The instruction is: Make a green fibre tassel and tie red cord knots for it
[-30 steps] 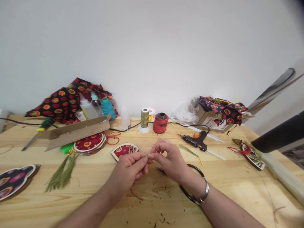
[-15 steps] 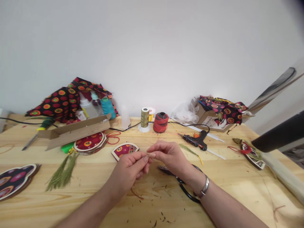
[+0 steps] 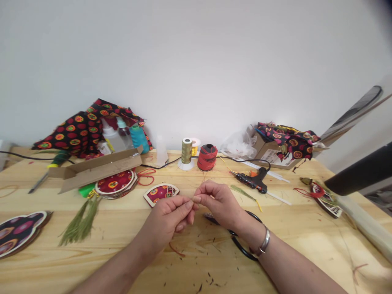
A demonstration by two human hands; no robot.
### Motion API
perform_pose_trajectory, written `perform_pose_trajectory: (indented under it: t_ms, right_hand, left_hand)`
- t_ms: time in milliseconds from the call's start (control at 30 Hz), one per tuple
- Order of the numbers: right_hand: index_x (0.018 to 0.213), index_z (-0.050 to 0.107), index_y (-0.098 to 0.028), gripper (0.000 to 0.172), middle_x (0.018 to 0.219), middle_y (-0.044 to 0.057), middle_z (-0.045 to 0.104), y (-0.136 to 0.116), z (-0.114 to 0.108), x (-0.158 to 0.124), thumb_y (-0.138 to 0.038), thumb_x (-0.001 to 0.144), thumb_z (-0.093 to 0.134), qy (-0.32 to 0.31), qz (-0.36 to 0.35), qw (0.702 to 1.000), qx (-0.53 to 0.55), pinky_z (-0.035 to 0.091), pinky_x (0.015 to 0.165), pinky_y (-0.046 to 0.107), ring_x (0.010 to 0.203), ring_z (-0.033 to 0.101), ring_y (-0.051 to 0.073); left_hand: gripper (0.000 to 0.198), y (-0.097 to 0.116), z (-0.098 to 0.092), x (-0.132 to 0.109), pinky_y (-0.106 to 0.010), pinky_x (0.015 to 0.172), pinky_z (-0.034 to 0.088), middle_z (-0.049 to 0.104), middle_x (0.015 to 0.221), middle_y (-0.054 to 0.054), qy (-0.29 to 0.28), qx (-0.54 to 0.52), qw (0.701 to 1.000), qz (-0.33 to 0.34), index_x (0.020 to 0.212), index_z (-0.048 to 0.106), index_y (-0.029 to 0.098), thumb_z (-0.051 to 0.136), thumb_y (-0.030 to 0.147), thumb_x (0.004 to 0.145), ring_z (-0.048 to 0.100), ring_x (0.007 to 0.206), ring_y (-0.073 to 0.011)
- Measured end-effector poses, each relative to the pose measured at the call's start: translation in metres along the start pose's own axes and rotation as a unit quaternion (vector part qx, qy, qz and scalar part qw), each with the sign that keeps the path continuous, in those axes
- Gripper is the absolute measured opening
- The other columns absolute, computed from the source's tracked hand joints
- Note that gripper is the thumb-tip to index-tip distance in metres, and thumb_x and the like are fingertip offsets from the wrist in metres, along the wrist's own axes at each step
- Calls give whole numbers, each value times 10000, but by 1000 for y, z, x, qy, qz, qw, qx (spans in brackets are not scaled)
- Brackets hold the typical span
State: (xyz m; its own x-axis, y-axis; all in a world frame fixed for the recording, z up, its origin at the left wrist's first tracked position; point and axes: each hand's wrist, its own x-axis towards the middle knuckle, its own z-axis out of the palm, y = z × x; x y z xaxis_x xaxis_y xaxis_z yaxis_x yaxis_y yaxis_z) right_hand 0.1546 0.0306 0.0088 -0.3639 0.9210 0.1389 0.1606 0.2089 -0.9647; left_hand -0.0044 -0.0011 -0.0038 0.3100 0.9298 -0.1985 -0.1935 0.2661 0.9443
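My left hand (image 3: 170, 218) and my right hand (image 3: 218, 203) meet above the middle of the wooden table (image 3: 306, 245). Both pinch something tiny and thin between thumb and forefinger where the fingertips touch; I cannot make out what it is. My right wrist wears a silver bracelet (image 3: 264, 241). Black-handled scissors (image 3: 241, 245) lie on the table under my right forearm. A small fan-shaped ornament (image 3: 161, 192) with red fabric lies just beyond my left hand.
A black glue gun (image 3: 252, 180), a red thread spool (image 3: 207, 157) and an olive spool (image 3: 186, 152) stand behind. A cardboard box (image 3: 98, 169), bottles (image 3: 122, 136) and patterned fabric (image 3: 79, 130) are at back left. Olive tassels (image 3: 79, 222) lie left. Another box (image 3: 275, 157) sits right.
My right hand's fingers curled and shifted slightly at the pinch point; both hands stay together in nearly the same place.
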Motion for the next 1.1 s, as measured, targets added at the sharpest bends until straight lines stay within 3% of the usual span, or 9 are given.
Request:
perform_pose_trajectory:
  t_ms: [333, 500, 733, 867, 1000, 1100]
  right_hand:
    - [641, 590, -167, 116, 624, -13, 613, -1, 0, 0, -197, 753, 577, 24, 14, 1000, 5, 427, 637, 240, 619, 533, 110]
    - [654, 594, -169, 116, 629, -15, 611, 0, 0, 0, -193, 765, 573, 23, 8, 1000, -9, 414, 630, 236, 619, 520, 108]
    - [632, 597, -168, 116, 596, -30, 565, 1, 2, 0, -185, 746, 584, 39, -6, 999, -35, 388, 581, 217, 589, 478, 98]
    - [648, 594, -167, 111, 600, -30, 564, 1, 2, 0, -221, 745, 590, 34, 17, 999, 11, 388, 571, 215, 575, 476, 94]
    - [681, 622, -163, 160, 648, -20, 601, -1, -1, 2, -269, 781, 557, 20, 40, 997, 67, 416, 653, 233, 628, 523, 100]
    - [720, 652, -161, 111, 659, -21, 619, -2, -3, 3, -268, 732, 625, 1, 62, 992, 111, 420, 657, 239, 622, 530, 97]
  left_hand:
    - [186, 4, 4, 0, -194, 420, 206, 558, 645, -1, -4, -69, 997, -17, 810, 663, 134, 593, 306, 798, 363, 432, -29]
    - [161, 5, 5, 0, -185, 419, 202, 553, 618, 15, 3, -62, 998, -17, 856, 664, 142, 614, 278, 784, 357, 422, -22]
    - [157, 6, 5, 0, -191, 413, 194, 552, 595, 14, 7, -19, 1000, -22, 770, 645, 128, 636, 283, 745, 349, 411, -27]
    - [146, 5, 4, 0, -194, 418, 196, 556, 596, 16, 12, 3, 1000, -7, 750, 631, 137, 620, 282, 758, 349, 416, -32]
    - [166, 6, 5, -1, -193, 425, 214, 545, 585, 25, 7, 1, 1000, -2, 683, 612, 140, 603, 276, 778, 332, 417, -29]
    - [165, 6, 5, -1, -190, 425, 228, 542, 584, 30, 6, -2, 1000, -4, 698, 617, 145, 593, 282, 788, 323, 418, -29]
